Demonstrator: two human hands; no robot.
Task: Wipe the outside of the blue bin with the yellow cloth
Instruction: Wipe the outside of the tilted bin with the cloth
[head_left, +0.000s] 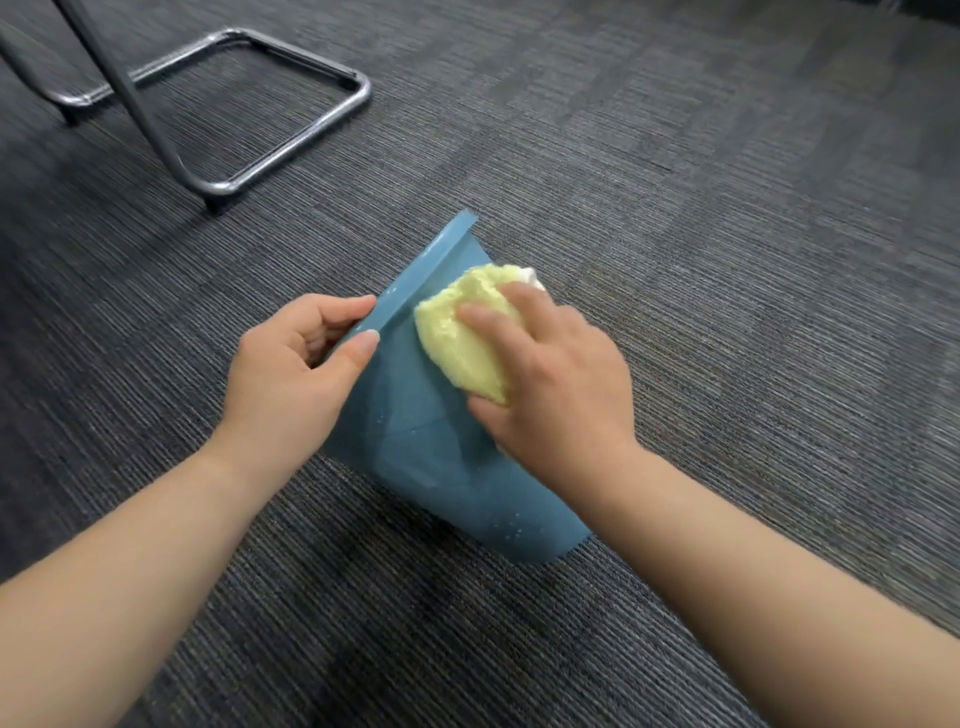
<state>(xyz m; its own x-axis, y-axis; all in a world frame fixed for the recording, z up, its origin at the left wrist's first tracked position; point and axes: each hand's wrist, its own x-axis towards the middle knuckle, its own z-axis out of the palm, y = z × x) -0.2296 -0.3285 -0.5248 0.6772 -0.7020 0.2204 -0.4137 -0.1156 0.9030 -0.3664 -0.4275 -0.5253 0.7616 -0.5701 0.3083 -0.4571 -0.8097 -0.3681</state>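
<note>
- The blue bin (415, 441) is seen tipped on its side on the grey carpet (727, 260), its rim turned toward the far left.
- The rim is pinched by the left hand (291, 374), thumb on the near face, fingers curled over the edge.
- The yellow cloth (462, 338) (bunched, a paler patch at its far end) is pressed onto the bin's outer wall under the right hand (556, 384).
- A metal chair frame (291, 150) is seen at far left, well apart from the bin.
</note>
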